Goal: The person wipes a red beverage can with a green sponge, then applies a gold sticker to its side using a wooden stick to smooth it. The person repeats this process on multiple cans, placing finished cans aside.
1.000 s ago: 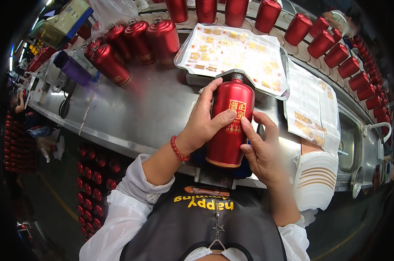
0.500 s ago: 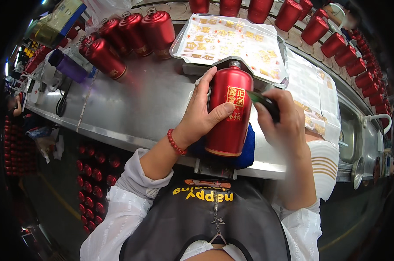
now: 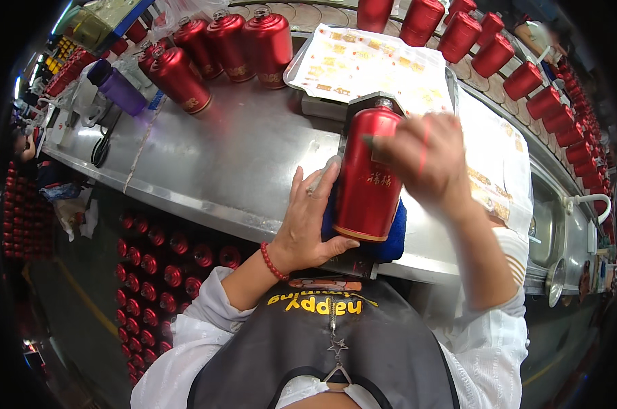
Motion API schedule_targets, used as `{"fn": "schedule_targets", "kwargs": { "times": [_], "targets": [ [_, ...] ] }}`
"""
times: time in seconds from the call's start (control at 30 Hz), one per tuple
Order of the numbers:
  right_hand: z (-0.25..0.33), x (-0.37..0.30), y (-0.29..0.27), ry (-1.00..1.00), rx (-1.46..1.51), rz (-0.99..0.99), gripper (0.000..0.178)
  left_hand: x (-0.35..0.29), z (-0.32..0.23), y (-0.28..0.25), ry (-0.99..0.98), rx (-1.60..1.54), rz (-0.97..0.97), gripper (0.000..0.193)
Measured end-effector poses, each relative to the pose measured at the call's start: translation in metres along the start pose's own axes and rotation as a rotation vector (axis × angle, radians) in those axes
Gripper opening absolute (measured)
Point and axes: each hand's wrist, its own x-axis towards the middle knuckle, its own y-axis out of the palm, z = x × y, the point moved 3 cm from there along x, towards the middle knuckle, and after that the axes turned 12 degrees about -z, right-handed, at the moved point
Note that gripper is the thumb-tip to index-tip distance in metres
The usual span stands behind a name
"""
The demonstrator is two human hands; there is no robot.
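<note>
A glossy red bottle (image 3: 367,198) with gold lettering leans back in a dark holder (image 3: 371,99), with a blue cloth (image 3: 390,251) beneath it. My left hand (image 3: 302,228) lies along its left side, fingers stretched and spread. The thumb reaches the bottle's lower edge, and a strip of blue cloth shows between palm and bottle. Over the gold label on the bottle's upper right, my right hand (image 3: 428,157) is closed and blurred by motion. A dark tip of a flat green-and-black tool pokes out from its fingers; the rest is hidden.
A tray (image 3: 322,108) covered by a printed label sheet (image 3: 370,58) stands behind the bottle. Several red bottles (image 3: 267,48) are at the back left, beside a purple flask (image 3: 121,88). More bottles (image 3: 462,34) line a conveyor at the back. A sink (image 3: 547,204) is at right.
My left thumb has slid from the bottle's front to its lower edge, and the fingers have loosened. My right hand has moved left and up across the label. The view has shifted slightly.
</note>
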Motion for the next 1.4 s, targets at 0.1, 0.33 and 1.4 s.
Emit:
{"fn": "schedule_targets", "kwargs": {
  "times": [0.1, 0.33, 1.4],
  "targets": [
    [0.033, -0.027, -0.027, 0.132, 0.363, 0.13, 0.021, -0.008, 0.002, -0.002, 0.047, -0.067, -0.047, 0.107],
    [-0.024, -0.063, -0.004, 0.871, 0.596, 0.088, 0.024, 0.028, 0.002, -0.008, 0.25, -0.104, -0.015, 0.079],
    [-0.022, 0.015, 0.008, 0.08, -0.045, -0.033, 0.014, 0.002, -0.016, -0.008, 0.095, 0.21, -0.085, 0.085]
  ]
}}
